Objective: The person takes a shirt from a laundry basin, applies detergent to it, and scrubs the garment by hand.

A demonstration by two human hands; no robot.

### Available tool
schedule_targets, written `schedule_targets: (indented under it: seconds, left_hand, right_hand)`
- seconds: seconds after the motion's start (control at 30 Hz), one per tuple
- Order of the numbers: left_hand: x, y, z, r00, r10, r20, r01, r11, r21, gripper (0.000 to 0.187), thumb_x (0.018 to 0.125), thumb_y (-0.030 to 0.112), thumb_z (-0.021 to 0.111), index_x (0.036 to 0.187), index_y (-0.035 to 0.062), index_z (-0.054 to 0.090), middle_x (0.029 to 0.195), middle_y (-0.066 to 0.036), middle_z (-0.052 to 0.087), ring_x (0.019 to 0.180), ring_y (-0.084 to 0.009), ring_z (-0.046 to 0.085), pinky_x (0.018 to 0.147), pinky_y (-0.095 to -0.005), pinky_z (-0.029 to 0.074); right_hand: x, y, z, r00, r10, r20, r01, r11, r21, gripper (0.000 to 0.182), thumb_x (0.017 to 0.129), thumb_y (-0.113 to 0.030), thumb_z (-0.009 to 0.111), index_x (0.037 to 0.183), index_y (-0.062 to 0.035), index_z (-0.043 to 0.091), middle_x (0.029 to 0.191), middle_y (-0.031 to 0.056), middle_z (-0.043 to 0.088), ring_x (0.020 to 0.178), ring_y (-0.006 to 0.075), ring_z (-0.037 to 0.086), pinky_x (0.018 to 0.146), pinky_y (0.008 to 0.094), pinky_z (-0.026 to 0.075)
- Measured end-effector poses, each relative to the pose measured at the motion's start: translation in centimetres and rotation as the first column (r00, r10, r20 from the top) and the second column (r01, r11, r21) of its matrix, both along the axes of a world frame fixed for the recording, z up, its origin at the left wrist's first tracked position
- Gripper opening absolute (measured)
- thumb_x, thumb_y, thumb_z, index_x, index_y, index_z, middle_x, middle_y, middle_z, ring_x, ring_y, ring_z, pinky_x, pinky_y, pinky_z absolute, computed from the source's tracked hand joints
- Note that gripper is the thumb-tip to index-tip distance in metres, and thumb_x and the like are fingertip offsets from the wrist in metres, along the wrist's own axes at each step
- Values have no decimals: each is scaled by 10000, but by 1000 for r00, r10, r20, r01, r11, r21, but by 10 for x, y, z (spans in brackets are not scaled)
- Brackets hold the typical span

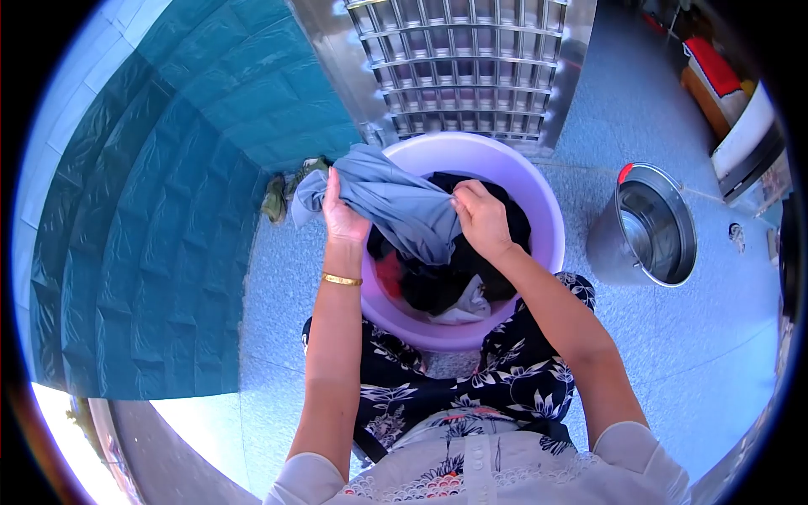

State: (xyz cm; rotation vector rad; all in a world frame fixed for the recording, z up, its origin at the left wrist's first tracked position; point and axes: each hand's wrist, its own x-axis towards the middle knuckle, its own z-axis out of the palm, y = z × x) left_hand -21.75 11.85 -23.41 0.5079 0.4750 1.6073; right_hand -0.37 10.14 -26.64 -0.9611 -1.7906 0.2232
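- Left hand [341, 212] closed around one end of a grey-blue garment [396, 206], fingers curled into the cloth, thumb side toward the camera; gold bangle [341, 279] on the wrist below.
- Right hand [481, 217] clenched on the other bunched part of the same garment, knuckles up, fingertips buried in the folds.
- Hands apart, cloth gathered and twisted between them.
- Garment held above the near-left rim of a lilac plastic tub [539, 194], one corner hanging out over the tub's left edge.
- Inside the tub: dark clothes [459, 282], with a red patch and a pale piece among them.
- Steel bucket [648, 227] standing on the tiled floor to the right, well apart from the tub.
- Metal grille [459, 67] just behind the tub.
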Motion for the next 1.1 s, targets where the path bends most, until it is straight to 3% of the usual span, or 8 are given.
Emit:
schedule_targets:
  seconds: [0.2, 0.3, 0.4, 0.47, 0.57, 0.6, 0.87, 1.1]
  left_hand:
    - [-5, 11, -14, 926, -29, -375, -46, 981, -188, 601, 766, 534, 489, 1051, 4, 502, 1035, -106, 548, 969, -217, 517, 852, -370, 388]
    - [-11, 11, -34, 66, -606, -793, -81, 789, -609, 769, 626, 715, 474, 781, -31, 576, 654, -106, 592, 574, -178, 589, 521, -313, 435]
    - [13, 6, -49, -215, -369, -904, 35, 922, -385, 534, 679, 516, 596, 813, -1, 585, 637, -87, 581, 508, -158, 563, 441, -267, 426]
    - [42, -8, -42, 200, -455, -868, 251, 880, -404, 500, 656, 319, 684, 1015, 8, 525, 761, -97, 579, 588, -148, 563, 526, -261, 449]
    - [75, -23, -52, 125, -319, -940, 347, 901, -260, 847, 618, 173, 732, 1285, 59, 222, 1083, -101, 463, 919, -161, 495, 793, -277, 405]
    - [80, -23, -73, 372, -145, -917, 338, 941, -12, 779, 618, 161, 726, 1254, 60, 287, 1092, -97, 472, 951, -171, 483, 817, -290, 391]
    - [61, -16, -9, 879, -117, -462, 111, 993, -40, 307, 811, 174, 527, 1076, 24, 490, 1014, -61, 546, 926, -165, 526, 812, -307, 414]
    - [34, -21, 28, 966, -259, 7, 257, 961, 103, 632, 824, 517, 346, 1205, 14, 381, 1202, -107, 438, 1119, -234, 403, 968, -365, 275]
  right_hand:
    - [9, 25, 4, 999, 8, -53, -24, 949, -313, 181, 841, -198, 430, 791, -26, 448, 578, 191, 490, 608, 386, 501, 549, 425, 396]
    - [16, 51, -2, 975, -210, 78, 223, 877, -425, 216, 818, -217, 452, 833, -7, 500, 685, 202, 550, 682, 392, 523, 604, 428, 397]
    - [20, 68, -13, 957, -278, -85, 155, 736, -659, 208, 810, -175, 445, 845, 17, 515, 752, 216, 559, 742, 374, 530, 649, 412, 399]
    - [9, 63, -15, 948, -280, -155, 82, 681, -728, 204, 796, -152, 439, 841, 29, 523, 814, 224, 555, 793, 353, 531, 668, 396, 397]
    - [-19, 50, -29, 959, -214, -185, -8, 634, -773, 191, 765, -141, 452, 836, 26, 514, 831, 200, 554, 786, 322, 541, 669, 382, 396]
    - [-28, 32, -10, 969, -183, -166, -23, 603, -797, 172, 756, -116, 462, 851, 21, 502, 818, 190, 542, 770, 301, 533, 679, 364, 394]
    - [-21, 19, 67, 626, 224, -747, -746, 450, -491, 177, 775, -8, 457, 940, 20, 516, 877, 74, 542, 797, 121, 520, 677, 251, 409]
    - [-23, 5, 52, 908, 200, -369, -330, 883, -334, 197, 760, -165, 613, 825, -11, 507, 663, 6, 503, 609, 85, 467, 542, 218, 374]
